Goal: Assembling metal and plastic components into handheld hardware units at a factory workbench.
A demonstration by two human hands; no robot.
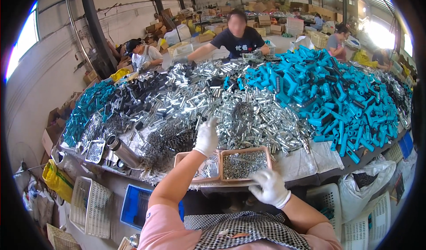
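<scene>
My left hand (pixel 207 137), in a white glove, reaches out over the near side of a heap of shiny metal tubes (pixel 195 90). Its fingers are stretched toward the parts, and nothing shows in them. Just beyond the near edge of a tray of small metal parts (pixel 245 151), my right hand (pixel 270 188), also gloved in white, hovers with fingers apart and holds nothing visible. A second shallow tray (pixel 219 170), under my left forearm, contains slim silver pieces. Dark springs or screws (pixel 171 139) lie heaped left of my left hand.
Teal plastic tool housings (pixel 328 90) form a big heap on the right. A steel thermos (pixel 122 150) and a small metal tray (pixel 94 151) stand at the left edge. Crates, including a blue crate (pixel 135 205), sit below. A co-worker (pixel 239 37) works across the table.
</scene>
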